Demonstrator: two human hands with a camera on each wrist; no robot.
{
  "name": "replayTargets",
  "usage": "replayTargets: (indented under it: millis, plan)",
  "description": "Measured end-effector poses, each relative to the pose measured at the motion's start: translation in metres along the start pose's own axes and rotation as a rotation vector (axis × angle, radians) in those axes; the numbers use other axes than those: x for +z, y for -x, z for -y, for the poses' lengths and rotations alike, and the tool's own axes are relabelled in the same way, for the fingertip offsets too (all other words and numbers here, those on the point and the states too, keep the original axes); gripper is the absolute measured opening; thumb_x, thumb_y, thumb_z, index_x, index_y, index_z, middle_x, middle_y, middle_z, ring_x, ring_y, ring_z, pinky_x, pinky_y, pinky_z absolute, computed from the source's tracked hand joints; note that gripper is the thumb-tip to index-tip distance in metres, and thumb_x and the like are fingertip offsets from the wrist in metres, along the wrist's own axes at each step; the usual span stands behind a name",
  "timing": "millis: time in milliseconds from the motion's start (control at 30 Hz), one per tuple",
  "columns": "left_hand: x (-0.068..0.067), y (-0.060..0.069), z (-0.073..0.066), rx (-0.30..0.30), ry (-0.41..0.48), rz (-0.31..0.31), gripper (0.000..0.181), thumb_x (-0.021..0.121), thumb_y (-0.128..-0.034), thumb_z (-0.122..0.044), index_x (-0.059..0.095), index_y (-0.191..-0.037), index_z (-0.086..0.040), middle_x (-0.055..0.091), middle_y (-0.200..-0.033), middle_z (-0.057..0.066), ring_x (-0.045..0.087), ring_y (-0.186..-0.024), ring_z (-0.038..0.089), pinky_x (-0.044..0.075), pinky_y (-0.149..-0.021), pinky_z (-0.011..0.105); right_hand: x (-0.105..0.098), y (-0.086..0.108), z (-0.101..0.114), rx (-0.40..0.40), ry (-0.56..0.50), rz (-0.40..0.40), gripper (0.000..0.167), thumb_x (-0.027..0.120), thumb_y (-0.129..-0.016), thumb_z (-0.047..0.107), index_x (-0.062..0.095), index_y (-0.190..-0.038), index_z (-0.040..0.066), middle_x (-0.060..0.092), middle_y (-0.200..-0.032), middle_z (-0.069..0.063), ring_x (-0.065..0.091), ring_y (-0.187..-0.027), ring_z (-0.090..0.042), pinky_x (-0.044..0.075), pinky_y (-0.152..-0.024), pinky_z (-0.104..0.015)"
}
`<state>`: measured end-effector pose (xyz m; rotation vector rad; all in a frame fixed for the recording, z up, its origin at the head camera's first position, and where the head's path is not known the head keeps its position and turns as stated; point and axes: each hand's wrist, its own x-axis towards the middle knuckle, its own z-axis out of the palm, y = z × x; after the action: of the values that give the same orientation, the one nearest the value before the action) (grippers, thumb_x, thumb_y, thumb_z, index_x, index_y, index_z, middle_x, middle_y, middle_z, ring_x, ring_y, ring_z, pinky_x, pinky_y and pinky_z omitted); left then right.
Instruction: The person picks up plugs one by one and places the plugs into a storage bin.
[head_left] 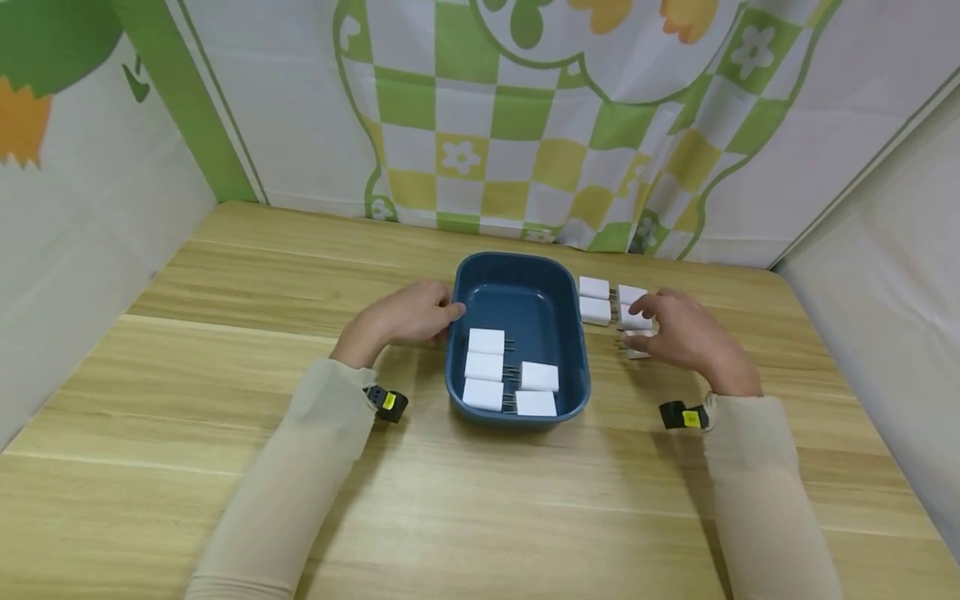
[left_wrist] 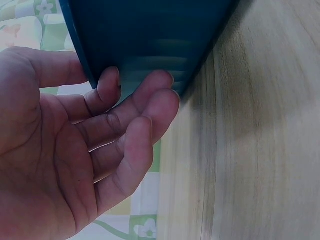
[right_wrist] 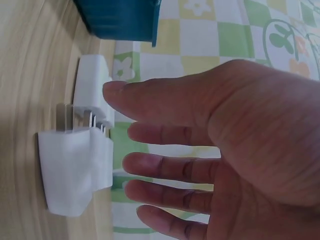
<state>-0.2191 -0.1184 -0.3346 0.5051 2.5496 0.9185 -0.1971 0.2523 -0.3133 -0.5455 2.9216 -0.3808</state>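
A blue plastic bin (head_left: 517,329) stands on the table, with several white plug adapters (head_left: 483,367) lying in its near half, metal prongs facing one another. At its left side, my left hand (head_left: 414,312) grips the rim: the thumb is at the edge and the bent fingers (left_wrist: 132,155) lie against the outer wall. Right of the bin, more white plug adapters (head_left: 595,311) lie in two columns. Over the right column hovers my right hand (head_left: 686,329), fingers extended and thumb apart. In the right wrist view nothing is between the fingers and thumb, beside the upright-looking plug adapters (right_wrist: 65,172).
The wooden table (head_left: 480,517) extends around the bin. A patterned green, yellow and white curtain (head_left: 517,158) hangs at its back edge, and pale cloth walls (head_left: 885,250) flank it. A black strap with a yellow label (head_left: 684,415) sits at each wrist.
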Motion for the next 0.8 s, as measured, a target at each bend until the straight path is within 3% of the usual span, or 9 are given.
replayTargets:
  millis: [267, 800]
  plan:
    - [0.0, -0.001, 0.0, -0.005, 0.007, 0.002, 0.033, 0.046, -0.1081, -0.027, 0.063, -0.091, -0.004, 0.066, -0.083, 0.011, 0.062, -0.071, 0.024, 0.048, -0.067, 0.035, 0.002, 0.0, -0.007, 0.049, -0.008, 0.025, 0.049, 0.079, -0.089, 0.023, 0.064, -0.126, -0.004, 0.06, -0.119, -0.027, 0.056, -0.11, -0.044, 0.045, -0.093, -0.059]
    - [0.001, -0.002, 0.001, -0.002, -0.005, 0.0, 0.033, 0.046, -0.1081, -0.027, 0.063, -0.092, -0.004, 0.066, -0.084, 0.012, 0.06, -0.071, 0.024, 0.048, -0.067, 0.035, 0.009, -0.004, -0.015, 0.058, -0.007, 0.044, 0.047, 0.083, -0.084, 0.02, 0.065, -0.121, -0.004, 0.062, -0.116, -0.026, 0.058, -0.107, -0.042, 0.046, -0.092, -0.058]
